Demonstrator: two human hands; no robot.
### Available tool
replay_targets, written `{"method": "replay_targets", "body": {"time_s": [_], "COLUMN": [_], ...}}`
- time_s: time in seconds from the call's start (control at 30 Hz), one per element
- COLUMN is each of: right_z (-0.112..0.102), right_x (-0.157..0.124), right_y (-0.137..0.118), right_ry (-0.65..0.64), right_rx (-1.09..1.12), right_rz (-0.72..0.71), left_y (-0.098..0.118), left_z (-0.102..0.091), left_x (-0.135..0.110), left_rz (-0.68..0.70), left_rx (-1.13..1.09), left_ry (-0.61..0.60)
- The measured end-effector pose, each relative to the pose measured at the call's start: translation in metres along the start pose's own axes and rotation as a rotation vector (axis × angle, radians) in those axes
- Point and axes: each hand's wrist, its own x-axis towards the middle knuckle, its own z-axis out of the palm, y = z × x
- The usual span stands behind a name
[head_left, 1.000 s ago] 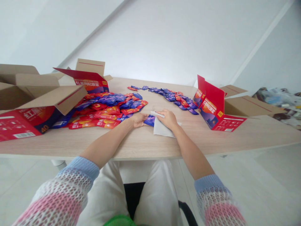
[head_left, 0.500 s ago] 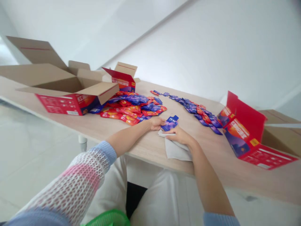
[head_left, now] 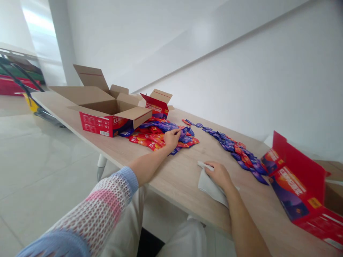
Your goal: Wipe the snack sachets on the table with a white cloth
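Head view, left hand [head_left: 171, 139] on sachets [head_left: 144, 140], right hand [head_left: 216, 175] on cloth [head_left: 210, 187]

"Where's my left hand [head_left: 171, 139]?"

"On the heap of packets [head_left: 144, 139], which lies on the tabletop [head_left: 171, 167], ahead of you and to your left."

"What's around the heap?"

"An open carton [head_left: 103, 125] sits just left of it, with a smaller box [head_left: 157, 107] behind it."

"And my right hand [head_left: 218, 175]?"

"On a cloth [head_left: 210, 187], near the tabletop's front edge and well apart from the heap."

"What's beyond that?"

"A strip of packets [head_left: 235, 153] runs from behind the heap to just past your right hand. Right of it stands an open box [head_left: 297, 189]."
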Motion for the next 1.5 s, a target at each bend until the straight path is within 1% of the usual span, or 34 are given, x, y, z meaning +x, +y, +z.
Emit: {"method": "replay_targets", "body": {"time_s": [0.03, 0.07, 0.1, 0.17, 0.23, 0.3, 0.37, 0.47, 0.6, 0.7, 0.77, 0.87, 0.93, 1.0, 1.1, 1.13, 1.23, 1.33, 1.5], "right_z": [-0.001, -0.001, -0.002, -0.003, -0.003, -0.004, -0.005, -0.006, -0.008, -0.009, -0.01, -0.01, -0.008, -0.008, -0.012, -0.015, -0.024, -0.028, -0.025], "right_x": [-0.001, -0.001, -0.002, -0.003, -0.003, -0.004, -0.003, -0.003, -0.002, -0.003, -0.003, -0.003, -0.002, -0.002, -0.003, -0.003, -0.004, -0.003, 0.001], "right_y": [-0.001, -0.002, -0.002, -0.004, -0.004, -0.004, -0.003, -0.003, -0.003, -0.003, -0.003, -0.001, -0.001, 0.0, 0.007, 0.011, 0.033, 0.058, 0.094], "right_ry": [0.012, 0.024, 0.035, 0.053, 0.058, 0.057, 0.043, 0.021, 0.017, 0.018, 0.029, 0.042, 0.055, 0.105, 0.275, 0.345, 0.492, 0.572, 0.656], "right_rx": [-0.012, -0.021, -0.03, -0.046, -0.06, -0.073, -0.082, -0.096, -0.112, -0.102, -0.1, -0.096, -0.088, -0.096, -0.144, -0.162, -0.223, -0.299, -0.36], "right_rz": [0.022, 0.041, 0.052, 0.061, 0.066, 0.077, 0.092, 0.114, 0.16, 0.183, 0.19, 0.19, 0.198, 0.273, 0.488, 0.543, 0.663, 0.751, 0.827], "left_y": [-0.003, -0.006, -0.01, -0.016, -0.019, -0.019, -0.016, -0.011, -0.009, -0.01, -0.008, -0.001, 0.005, 0.008, 0.006, 0.003, -0.008, -0.014, -0.001], "left_z": [-0.003, -0.005, -0.006, -0.003, 0.003, 0.01, 0.016, 0.021, 0.021, 0.021, 0.021, 0.022, 0.025, 0.028, 0.036, 0.039, 0.048, 0.05, 0.038], "left_x": [0.002, 0.003, 0.005, 0.006, 0.005, 0.001, -0.003, -0.008, -0.009, -0.011, -0.014, -0.019, -0.022, -0.026, -0.026, -0.024, -0.015, -0.011, -0.025], "left_rz": [0.085, 0.169, 0.243, 0.397, 0.531, 0.612, 0.629, 0.562, 0.428, 0.403, 0.448, 0.589, 0.685, 0.762, 0.879, 0.929, 0.997, 0.97, 0.904], "left_rx": [0.14, 0.269, 0.368, 0.544, 0.674, 0.772, 0.852, 0.911, 0.909, 0.915, 0.915, 0.881, 0.854, 0.823, 0.758, 0.736, 0.696, 0.701, 0.804], "left_ry": [0.095, 0.15, 0.152, 0.095, 0.015, -0.068, -0.145, -0.205, -0.178, -0.136, -0.117, -0.108, -0.128, -0.178, -0.309, -0.365, -0.405, -0.391, -0.43]}}
